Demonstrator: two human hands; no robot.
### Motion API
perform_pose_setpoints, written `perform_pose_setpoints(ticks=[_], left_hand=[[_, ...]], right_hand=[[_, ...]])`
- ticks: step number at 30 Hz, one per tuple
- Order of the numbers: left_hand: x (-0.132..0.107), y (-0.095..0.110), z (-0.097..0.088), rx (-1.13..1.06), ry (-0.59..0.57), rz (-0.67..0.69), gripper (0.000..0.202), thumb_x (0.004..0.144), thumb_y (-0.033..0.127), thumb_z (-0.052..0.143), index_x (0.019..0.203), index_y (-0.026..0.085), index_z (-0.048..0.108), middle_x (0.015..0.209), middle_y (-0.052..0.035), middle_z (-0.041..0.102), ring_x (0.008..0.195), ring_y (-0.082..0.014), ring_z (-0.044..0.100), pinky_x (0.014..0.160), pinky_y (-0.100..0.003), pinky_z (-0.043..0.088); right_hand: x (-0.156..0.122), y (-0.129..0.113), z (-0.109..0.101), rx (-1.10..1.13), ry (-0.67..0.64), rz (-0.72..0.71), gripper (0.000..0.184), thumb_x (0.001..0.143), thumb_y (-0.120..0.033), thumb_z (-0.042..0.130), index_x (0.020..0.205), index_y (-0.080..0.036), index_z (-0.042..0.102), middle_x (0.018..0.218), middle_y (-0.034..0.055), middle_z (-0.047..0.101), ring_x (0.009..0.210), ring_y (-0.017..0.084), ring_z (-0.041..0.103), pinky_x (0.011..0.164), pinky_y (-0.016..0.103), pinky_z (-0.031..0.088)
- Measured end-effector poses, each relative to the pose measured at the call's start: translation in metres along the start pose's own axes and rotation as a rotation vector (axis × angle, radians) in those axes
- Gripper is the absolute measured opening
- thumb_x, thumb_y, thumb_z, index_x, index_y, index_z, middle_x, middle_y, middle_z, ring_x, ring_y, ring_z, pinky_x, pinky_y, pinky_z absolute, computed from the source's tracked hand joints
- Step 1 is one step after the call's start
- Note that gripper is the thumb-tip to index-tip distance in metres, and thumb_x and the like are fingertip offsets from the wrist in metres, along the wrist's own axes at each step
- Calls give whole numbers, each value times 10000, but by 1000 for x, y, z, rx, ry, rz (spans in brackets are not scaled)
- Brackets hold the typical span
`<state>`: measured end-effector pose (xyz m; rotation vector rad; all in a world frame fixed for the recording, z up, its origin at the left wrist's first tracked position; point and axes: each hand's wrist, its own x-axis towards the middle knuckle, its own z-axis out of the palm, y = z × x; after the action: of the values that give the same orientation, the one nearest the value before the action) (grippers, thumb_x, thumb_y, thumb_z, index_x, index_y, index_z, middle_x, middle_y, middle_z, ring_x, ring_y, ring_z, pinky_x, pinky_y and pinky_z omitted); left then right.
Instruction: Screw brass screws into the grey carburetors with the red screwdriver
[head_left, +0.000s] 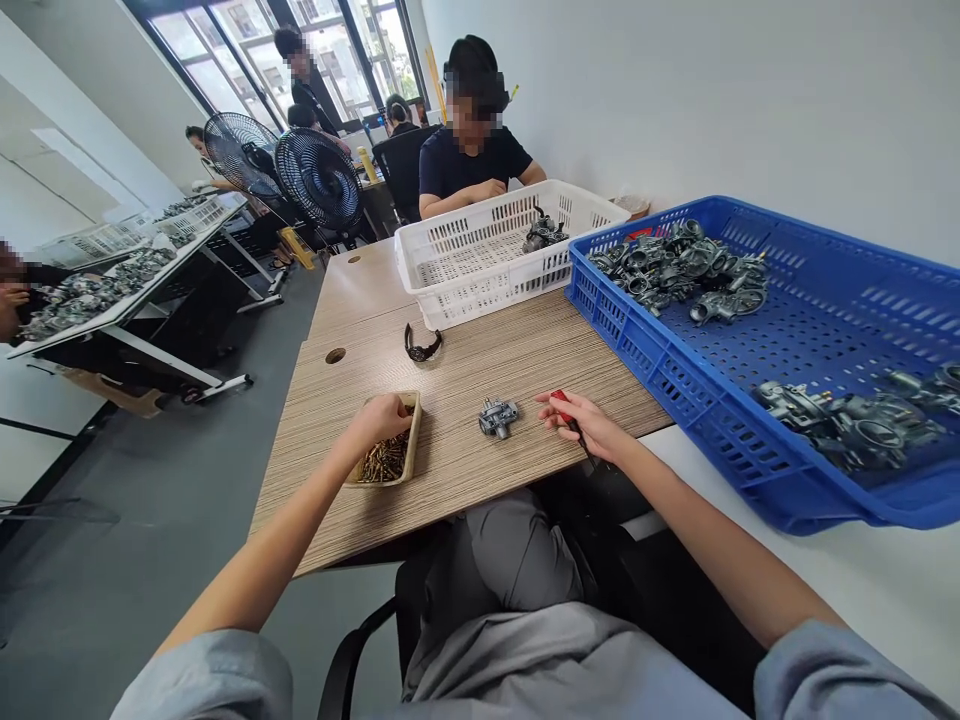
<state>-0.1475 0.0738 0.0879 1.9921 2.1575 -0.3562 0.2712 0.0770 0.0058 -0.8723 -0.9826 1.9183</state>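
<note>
My left hand [384,418] reaches into a small cream-coloured bin [412,455] of small brass-coloured parts [384,462]. Its fingers are closed and pointed down among the parts; whatever is between the fingertips is hidden. In my right hand [589,428], over the front right of the table, lies a screwdriver [560,404] with a red and black handle, its dark end pointing down towards me. The fingers are loosely bent around the handle. Between my hands a grey metal carburetor [498,418] rests on the wood-grain table, touched by neither hand.
A black wristwatch [423,345] lies beyond the bin. At the back stands a white crate [480,285] with a few carburetors, a co-worker [476,150] seated behind it. To the right, a big blue crate [637,360] holds many carburetors. Fans [319,178] stand further off.
</note>
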Motion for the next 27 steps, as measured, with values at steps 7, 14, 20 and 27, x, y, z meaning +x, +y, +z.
perform_pose_setpoints(ticks=[7,14,20,27], left_hand=[[-3,-36,-7,-150,12,46,257,846,407,663,765,184,763,754,-54,771,739,-207,696,643,-288,444],[-36,-41,3,18,17,25,145,882,298,643,893,221,765,917,-69,818,841,-224,747,708,-292,472],[-45,-28,0,2,1,-23,204,947,348,602,870,234,753,922,-81,817,863,-240,750,676,-290,437],[-36,-28,-1,-17,-76,-65,240,938,341,600,764,226,718,853,-70,798,818,-224,731,661,-287,420]], right_hand=[[3,2,-2,8,5,1,382,896,-422,912,1169,-175,810,997,136,799,798,179,716,437,193,314],[2,3,-3,1,-9,8,377,911,-421,901,1186,-179,813,1020,137,804,819,189,714,437,204,312],[0,2,-2,-13,7,-4,411,899,-439,910,1198,-172,818,1017,143,805,812,189,715,435,198,323],[0,2,-1,-21,4,-2,346,935,-413,873,1185,-182,811,1008,131,801,806,188,720,431,200,343]])
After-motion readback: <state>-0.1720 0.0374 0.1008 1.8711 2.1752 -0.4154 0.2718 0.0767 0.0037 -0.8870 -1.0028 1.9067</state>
